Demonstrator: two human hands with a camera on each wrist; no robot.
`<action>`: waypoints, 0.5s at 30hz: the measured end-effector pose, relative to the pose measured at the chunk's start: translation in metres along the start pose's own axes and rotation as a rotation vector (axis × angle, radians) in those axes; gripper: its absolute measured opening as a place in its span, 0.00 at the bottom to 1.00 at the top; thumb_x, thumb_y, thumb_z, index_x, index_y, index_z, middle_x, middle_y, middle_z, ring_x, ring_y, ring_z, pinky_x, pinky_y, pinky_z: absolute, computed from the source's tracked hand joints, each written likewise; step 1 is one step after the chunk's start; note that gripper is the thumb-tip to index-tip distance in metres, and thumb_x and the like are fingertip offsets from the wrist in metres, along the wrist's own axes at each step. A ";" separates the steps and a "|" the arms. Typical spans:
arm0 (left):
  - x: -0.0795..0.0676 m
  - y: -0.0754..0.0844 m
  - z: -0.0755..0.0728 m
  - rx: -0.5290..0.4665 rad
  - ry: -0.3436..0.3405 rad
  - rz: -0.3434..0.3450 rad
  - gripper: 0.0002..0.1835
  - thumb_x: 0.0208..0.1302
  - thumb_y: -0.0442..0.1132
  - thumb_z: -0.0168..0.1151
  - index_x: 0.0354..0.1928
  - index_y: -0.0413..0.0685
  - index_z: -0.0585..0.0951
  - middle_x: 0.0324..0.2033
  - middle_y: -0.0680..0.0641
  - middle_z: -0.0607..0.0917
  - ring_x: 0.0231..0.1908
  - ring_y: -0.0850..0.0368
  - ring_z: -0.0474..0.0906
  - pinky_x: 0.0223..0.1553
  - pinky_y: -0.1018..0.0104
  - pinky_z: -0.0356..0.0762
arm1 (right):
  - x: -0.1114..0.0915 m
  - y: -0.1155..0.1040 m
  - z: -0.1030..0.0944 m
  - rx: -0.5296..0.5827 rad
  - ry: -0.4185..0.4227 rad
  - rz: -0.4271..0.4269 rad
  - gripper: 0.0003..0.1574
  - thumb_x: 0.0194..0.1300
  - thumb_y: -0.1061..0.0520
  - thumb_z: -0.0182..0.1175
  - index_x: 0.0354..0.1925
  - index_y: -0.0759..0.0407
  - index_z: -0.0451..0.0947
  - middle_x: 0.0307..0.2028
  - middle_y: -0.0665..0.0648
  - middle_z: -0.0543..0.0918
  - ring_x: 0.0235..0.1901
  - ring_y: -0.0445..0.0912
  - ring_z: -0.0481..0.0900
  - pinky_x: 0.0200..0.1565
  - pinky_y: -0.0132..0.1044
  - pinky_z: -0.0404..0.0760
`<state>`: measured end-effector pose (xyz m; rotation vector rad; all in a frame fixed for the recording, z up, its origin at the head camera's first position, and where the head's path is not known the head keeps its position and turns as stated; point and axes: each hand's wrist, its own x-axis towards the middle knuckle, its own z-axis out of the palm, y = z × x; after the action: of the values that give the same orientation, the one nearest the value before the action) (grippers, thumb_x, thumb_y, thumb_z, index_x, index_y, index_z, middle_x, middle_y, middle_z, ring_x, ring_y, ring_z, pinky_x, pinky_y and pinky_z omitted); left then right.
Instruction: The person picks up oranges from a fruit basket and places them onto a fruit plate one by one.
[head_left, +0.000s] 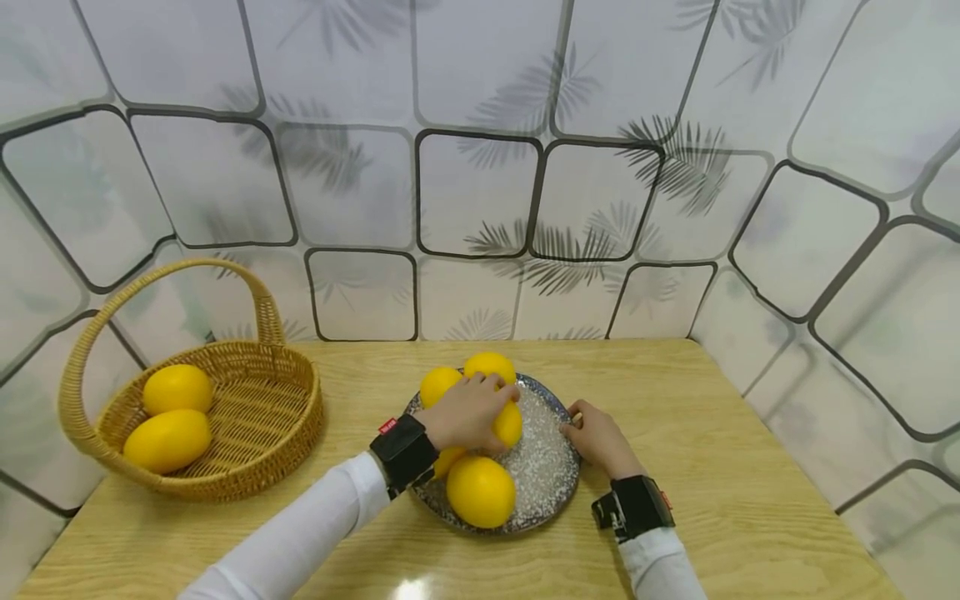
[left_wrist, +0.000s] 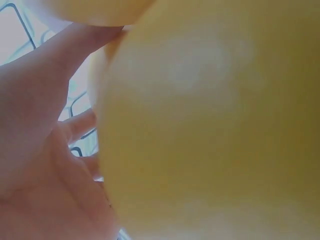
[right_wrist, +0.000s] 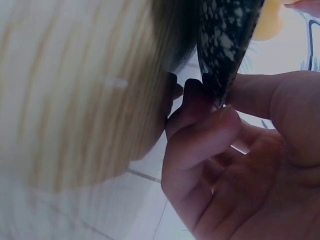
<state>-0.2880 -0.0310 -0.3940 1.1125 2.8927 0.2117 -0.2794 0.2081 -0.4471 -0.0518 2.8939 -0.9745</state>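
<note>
A dark speckled plate (head_left: 542, 467) with a pale, grainy middle carries several yellow lemons, grouped on its left half. Over them, my left hand (head_left: 468, 412) curls its fingers and thumb round one lemon (head_left: 508, 423). Two more lemons (head_left: 490, 365) lie just beyond the fingers, and a large one (head_left: 481, 492) sits at the front of the plate. In the left wrist view, a lemon (left_wrist: 210, 125) close to the camera hides most of the grasp. My right hand (head_left: 600, 437) pinches the plate's right rim, thumb above and curled fingers (right_wrist: 200, 142) below it.
To the left stands a wicker basket (head_left: 292, 433) with a tall arched handle and two lemons (head_left: 176, 412) inside. The wooden table (head_left: 712, 483) meets a patterned wall covering (head_left: 480, 200) at the back and right.
</note>
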 end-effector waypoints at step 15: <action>-0.001 -0.001 -0.001 -0.004 -0.001 -0.041 0.37 0.60 0.60 0.71 0.68 0.53 0.74 0.65 0.40 0.75 0.65 0.40 0.72 0.69 0.46 0.69 | 0.000 0.000 0.000 -0.002 -0.002 0.005 0.15 0.73 0.60 0.59 0.52 0.68 0.74 0.34 0.63 0.83 0.24 0.46 0.76 0.24 0.36 0.74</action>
<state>-0.2878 -0.0327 -0.3934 1.0517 2.9100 0.2154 -0.2790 0.2081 -0.4472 -0.0464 2.8920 -0.9694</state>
